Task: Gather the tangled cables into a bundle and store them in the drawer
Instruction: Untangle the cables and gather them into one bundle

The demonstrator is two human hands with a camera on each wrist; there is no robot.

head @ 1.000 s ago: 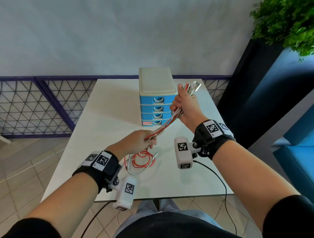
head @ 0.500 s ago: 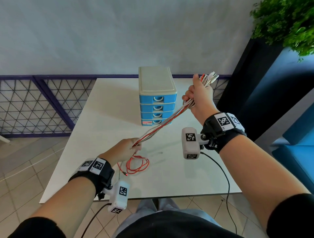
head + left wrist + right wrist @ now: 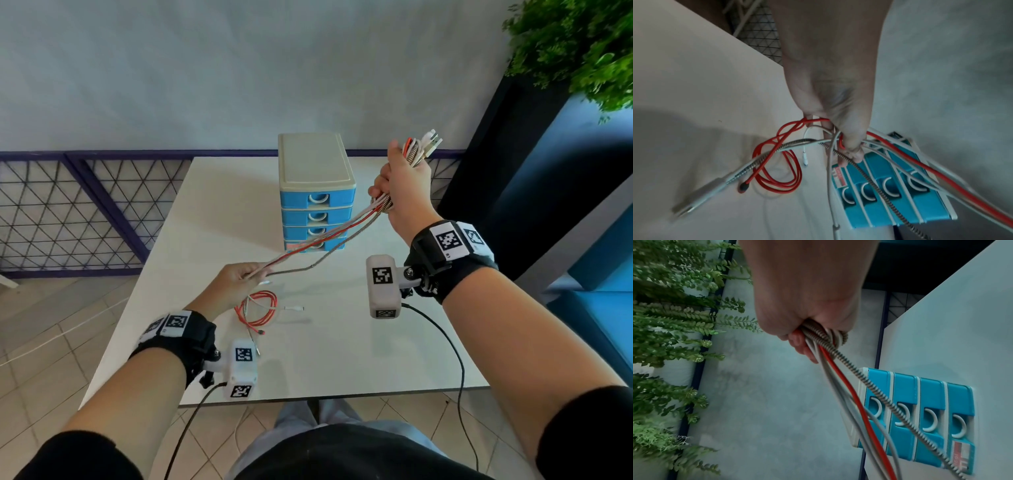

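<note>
Several cables [image 3: 329,241], red, white and spring-wrapped, stretch taut between my two hands above the white table [image 3: 205,212]. My right hand [image 3: 404,185] is raised to the right of the drawer unit [image 3: 317,192] and grips the cables in a fist [image 3: 818,331], their plug ends [image 3: 426,144] sticking out above it. My left hand [image 3: 236,284] is lower, in front of the unit, and pinches the same strands [image 3: 846,142]. Below it, red loops [image 3: 258,308] and a white plug end [image 3: 294,308] lie on the table. The four blue drawers [image 3: 920,417] are all closed.
A mesh railing [image 3: 68,209] runs behind the table on the left. A dark blue partition [image 3: 513,192] with a green plant [image 3: 582,51] on top stands to the right. Black wrist-camera cords [image 3: 455,359] hang over the table's front edge.
My right hand rose up and right with the plug ends while my left hand slid down and left along the strands. The cables pulled straight, and the loose coil on the table shrank.
</note>
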